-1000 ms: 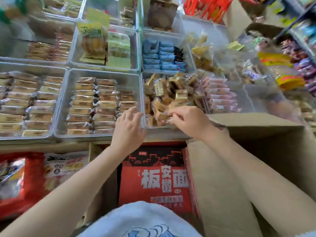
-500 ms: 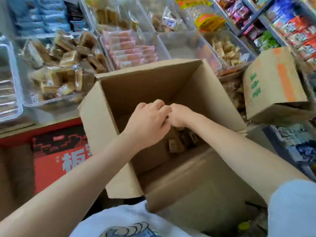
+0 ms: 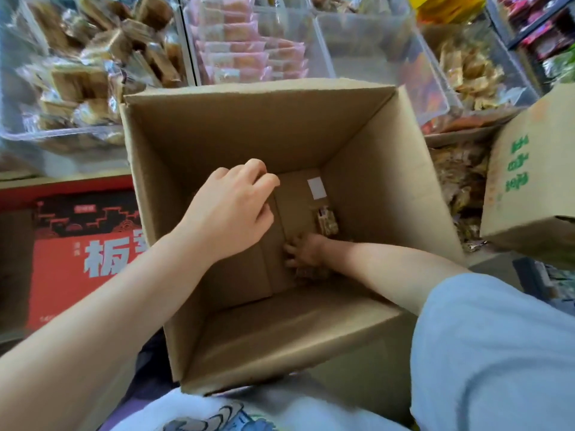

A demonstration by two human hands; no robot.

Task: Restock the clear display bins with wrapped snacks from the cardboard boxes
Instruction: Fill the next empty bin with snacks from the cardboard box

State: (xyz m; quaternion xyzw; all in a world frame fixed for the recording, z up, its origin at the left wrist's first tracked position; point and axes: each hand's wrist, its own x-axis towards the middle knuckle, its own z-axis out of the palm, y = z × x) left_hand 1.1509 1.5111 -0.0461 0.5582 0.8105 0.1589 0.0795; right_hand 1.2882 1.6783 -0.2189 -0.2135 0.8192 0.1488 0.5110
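Much of the open brown cardboard box (image 3: pixel 249 126) is in shadow at the bottom, and the right hand (image 3: pixel 303 251) down there is dim and half covered by its own forearm, so its fingers are hard to read; they seem to be curled onto a small heap of wrapped tan snacks (image 3: pixel 311 272) on the box floor, but whether the grip has closed on one I cannot tell. One more wrapped snack in clear film (image 3: pixel 326 222) lies just beyond that hand, near the box's right wall, below a small white label (image 3: pixel 316 188) stuck to the floor flaps. The right arm reaches in over the near right rim, its pale blue sleeve (image 3: pixel 497 353) cut off by the frame edge. The left hand (image 3: pixel 231 209) hangs above the box's left side, back up, fingers loosely curled with nothing in the grip. Behind the box stand clear plastic display bins: one (image 3: pixel 18 132) piled with brown wrapped cakes, blurred, one (image 3: pixel 191 57) with pink-wrapped packets (its near part hidden by the box's far wall), and one (image 3: pixel 429 76) looking nearly bare. A second cardboard box with green print (image 3: pixel 529 169) is cut off at right; a red carton with white characters (image 3: pixel 77 250) sits left, partly hidden by the left forearm.
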